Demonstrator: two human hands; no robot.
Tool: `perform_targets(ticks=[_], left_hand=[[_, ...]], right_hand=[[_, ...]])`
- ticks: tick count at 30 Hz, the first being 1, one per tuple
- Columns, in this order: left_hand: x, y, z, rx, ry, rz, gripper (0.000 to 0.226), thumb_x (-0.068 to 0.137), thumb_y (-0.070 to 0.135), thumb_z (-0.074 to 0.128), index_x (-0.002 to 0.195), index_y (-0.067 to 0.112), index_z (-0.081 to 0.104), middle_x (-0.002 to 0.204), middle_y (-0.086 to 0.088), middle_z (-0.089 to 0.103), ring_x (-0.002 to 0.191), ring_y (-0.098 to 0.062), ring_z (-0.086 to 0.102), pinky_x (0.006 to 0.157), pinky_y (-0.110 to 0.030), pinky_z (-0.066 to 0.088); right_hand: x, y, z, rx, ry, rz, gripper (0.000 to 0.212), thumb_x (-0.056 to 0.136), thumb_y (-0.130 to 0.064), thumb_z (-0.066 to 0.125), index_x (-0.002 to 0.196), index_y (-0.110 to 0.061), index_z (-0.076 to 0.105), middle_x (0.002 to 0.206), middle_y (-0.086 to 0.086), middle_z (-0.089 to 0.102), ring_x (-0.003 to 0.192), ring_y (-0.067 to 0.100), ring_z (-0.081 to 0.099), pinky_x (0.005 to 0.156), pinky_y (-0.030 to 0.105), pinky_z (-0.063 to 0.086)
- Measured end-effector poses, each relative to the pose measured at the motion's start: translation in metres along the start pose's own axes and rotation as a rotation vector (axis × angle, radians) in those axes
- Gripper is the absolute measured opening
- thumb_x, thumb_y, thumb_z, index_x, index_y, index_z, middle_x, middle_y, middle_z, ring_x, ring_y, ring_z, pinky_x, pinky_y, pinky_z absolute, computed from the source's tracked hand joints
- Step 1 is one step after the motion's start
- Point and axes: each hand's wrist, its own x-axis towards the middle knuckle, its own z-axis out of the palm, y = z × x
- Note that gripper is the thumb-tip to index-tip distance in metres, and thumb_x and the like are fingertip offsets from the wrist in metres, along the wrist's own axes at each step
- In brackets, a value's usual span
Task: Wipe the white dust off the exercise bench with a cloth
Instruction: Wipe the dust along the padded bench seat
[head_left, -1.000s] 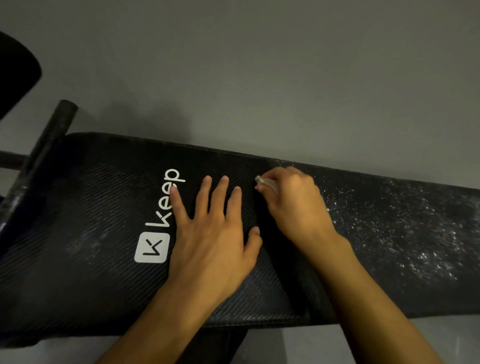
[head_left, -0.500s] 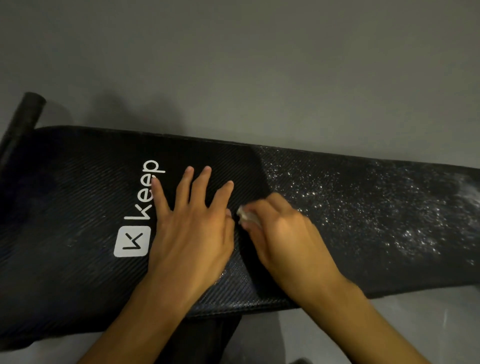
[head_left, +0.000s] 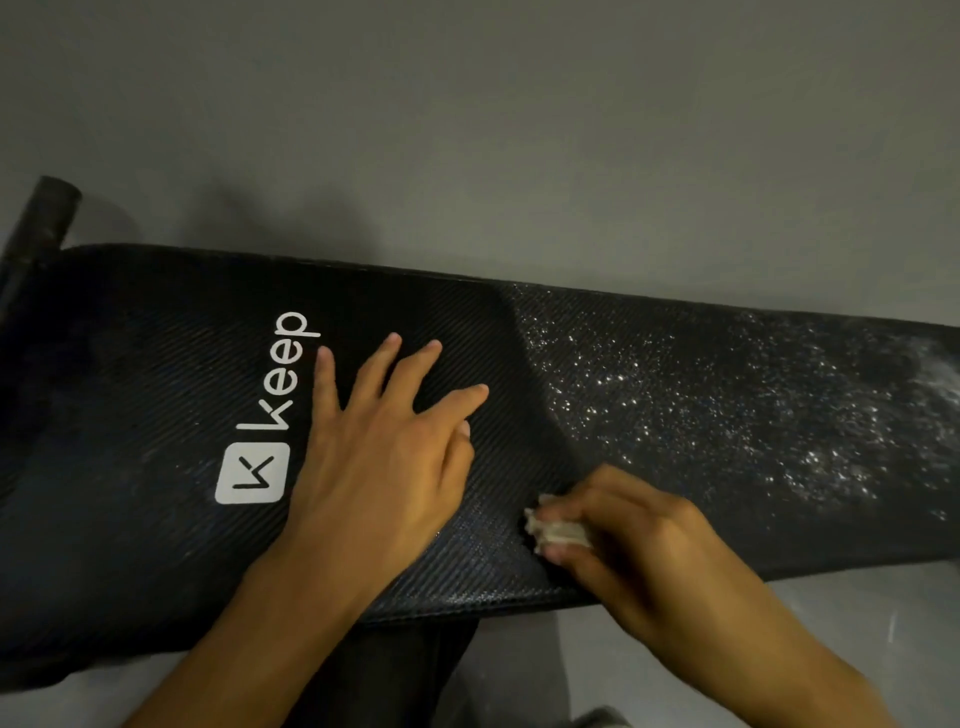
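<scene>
A black exercise bench (head_left: 156, 395) with a white "Keep" logo lies across the view. White dust (head_left: 727, 410) speckles its right half; the left half looks dark and clean. My left hand (head_left: 379, 457) lies flat on the pad beside the logo, fingers spread. My right hand (head_left: 639, 535) grips a small wadded white cloth (head_left: 556, 530) and presses it on the pad near the front edge, at the boundary between clean and dusty surface. Most of the cloth is hidden under my fingers.
Grey floor (head_left: 519, 130) surrounds the bench. A black tube of the bench frame (head_left: 49, 213) sticks out at the far left. A dark support leg (head_left: 395, 670) shows below the pad's front edge, between my forearms.
My right hand has dragged the cloth from the pad's far edge toward the front edge, across the clean-dusty boundary. My left hand stays flat on the pad.
</scene>
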Motion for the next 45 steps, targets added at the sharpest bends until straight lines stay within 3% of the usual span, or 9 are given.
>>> perform_targets(ticks=[4, 9, 14, 20, 25, 29, 32, 36, 45], left_hand=[[-0.001, 0.012, 0.002, 0.038, -0.003, 0.025, 0.047, 0.097, 0.042, 0.038, 0.134, 0.035, 0.065, 0.152, -0.011, 0.053, 0.146, -0.037, 0.041, 0.118, -0.071, 0.024], [0.009, 0.028, 0.006, 0.061, -0.062, 0.002, 0.052, 0.097, 0.048, 0.033, 0.146, 0.041, 0.051, 0.162, -0.013, 0.039, 0.153, -0.038, 0.028, 0.119, -0.073, 0.015], [0.011, 0.033, 0.013, 0.066, -0.045, 0.000, 0.054, 0.099, 0.047, 0.030, 0.150, 0.038, 0.047, 0.163, -0.015, 0.036, 0.154, -0.039, 0.025, 0.118, -0.075, 0.011], [0.007, 0.032, 0.011, 0.060, -0.052, 0.006, 0.055, 0.101, 0.047, 0.028, 0.152, 0.037, 0.044, 0.165, -0.014, 0.033, 0.155, -0.037, 0.022, 0.120, -0.073, 0.009], [0.006, 0.033, 0.012, 0.073, -0.057, 0.010, 0.055, 0.100, 0.047, 0.029, 0.151, 0.036, 0.045, 0.164, -0.015, 0.034, 0.155, -0.038, 0.023, 0.120, -0.074, 0.010], [0.006, 0.033, 0.011, 0.062, -0.058, 0.008, 0.054, 0.100, 0.047, 0.030, 0.151, 0.035, 0.046, 0.164, -0.015, 0.034, 0.155, -0.038, 0.023, 0.120, -0.074, 0.009], [0.007, 0.033, 0.011, 0.067, -0.056, 0.008, 0.054, 0.100, 0.047, 0.032, 0.151, 0.035, 0.047, 0.163, -0.015, 0.036, 0.154, -0.038, 0.024, 0.119, -0.074, 0.011], [0.007, 0.032, 0.011, 0.072, -0.059, 0.009, 0.055, 0.100, 0.047, 0.031, 0.151, 0.035, 0.047, 0.164, -0.015, 0.035, 0.154, -0.038, 0.024, 0.120, -0.073, 0.011], [0.008, 0.032, 0.010, 0.066, -0.076, 0.004, 0.054, 0.100, 0.048, 0.031, 0.151, 0.036, 0.046, 0.164, -0.014, 0.034, 0.155, -0.037, 0.023, 0.119, -0.074, 0.011]], right_hand=[[0.010, 0.005, 0.003, -0.054, 0.180, 0.054, 0.024, 0.098, -0.045, 0.053, 0.114, -0.033, 0.065, 0.108, -0.018, 0.056, 0.091, 0.008, 0.065, 0.074, 0.039, 0.057], [-0.003, 0.008, -0.007, 0.055, -0.043, -0.042, 0.016, 0.095, -0.036, 0.065, 0.111, -0.034, 0.067, 0.105, -0.020, 0.057, 0.097, 0.000, 0.064, 0.078, 0.027, 0.053], [-0.003, 0.017, -0.007, -0.041, 0.134, 0.018, 0.017, 0.095, -0.041, 0.060, 0.110, -0.036, 0.066, 0.104, -0.018, 0.058, 0.093, 0.002, 0.065, 0.076, 0.033, 0.056], [-0.015, 0.018, -0.014, 0.096, -0.054, -0.073, 0.015, 0.088, -0.034, 0.072, 0.103, -0.031, 0.073, 0.097, -0.021, 0.060, 0.088, -0.005, 0.063, 0.072, 0.008, 0.044], [-0.007, 0.013, -0.003, 0.029, 0.102, -0.019, 0.018, 0.094, -0.039, 0.064, 0.111, -0.033, 0.069, 0.104, -0.018, 0.060, 0.093, 0.002, 0.065, 0.076, 0.025, 0.054], [-0.013, 0.015, -0.009, 0.071, -0.015, -0.041, 0.016, 0.088, -0.029, 0.075, 0.104, -0.032, 0.071, 0.097, -0.020, 0.059, 0.088, -0.005, 0.062, 0.072, 0.011, 0.046], [-0.011, 0.024, -0.010, 0.010, 0.156, 0.053, 0.016, 0.088, -0.028, 0.076, 0.102, -0.034, 0.070, 0.097, -0.022, 0.060, 0.089, -0.010, 0.061, 0.075, 0.006, 0.044], [0.002, 0.016, -0.001, 0.008, 0.159, 0.027, 0.015, 0.094, -0.033, 0.068, 0.108, -0.027, 0.070, 0.103, -0.015, 0.062, 0.097, -0.001, 0.065, 0.083, 0.022, 0.053], [0.009, 0.024, -0.003, -0.039, 0.237, 0.085, 0.019, 0.092, -0.034, 0.068, 0.109, -0.026, 0.070, 0.102, -0.017, 0.060, 0.091, -0.001, 0.062, 0.079, 0.018, 0.051]])
